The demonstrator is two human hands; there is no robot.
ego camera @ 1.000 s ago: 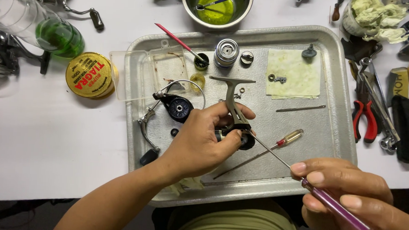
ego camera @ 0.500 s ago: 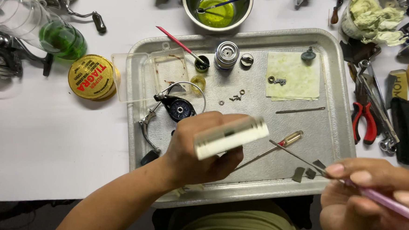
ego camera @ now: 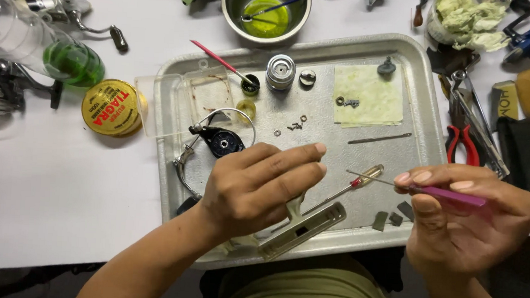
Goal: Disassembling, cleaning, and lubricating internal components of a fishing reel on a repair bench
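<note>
My left hand (ego camera: 257, 188) grips a grey fishing-reel body (ego camera: 302, 225) over the near edge of a metal tray (ego camera: 412, 108); the reel's flat foot points toward me. My right hand (ego camera: 460, 223) holds a thin pick tool with a purple handle (ego camera: 450, 195), its metal tip pointing left toward the reel. A red-handled screwdriver (ego camera: 360, 178) lies on the tray between the hands. A black rotor with a wire bail (ego camera: 220, 142) rests on the tray just beyond my left hand.
On the tray lie a silver spool (ego camera: 280, 71), small washers and screws (ego camera: 293, 125), a yellow-green cloth (ego camera: 366, 95) and a clear plastic box (ego camera: 186, 99). Off the tray are a steel bowl of green liquid (ego camera: 266, 10), a yellow tin (ego camera: 111, 107), red pliers (ego camera: 461, 144) and rags (ego camera: 465, 20).
My left hand has turned the reel body over, so its foot now faces me. My right hand has drawn the purple pick back to the right and levelled it.
</note>
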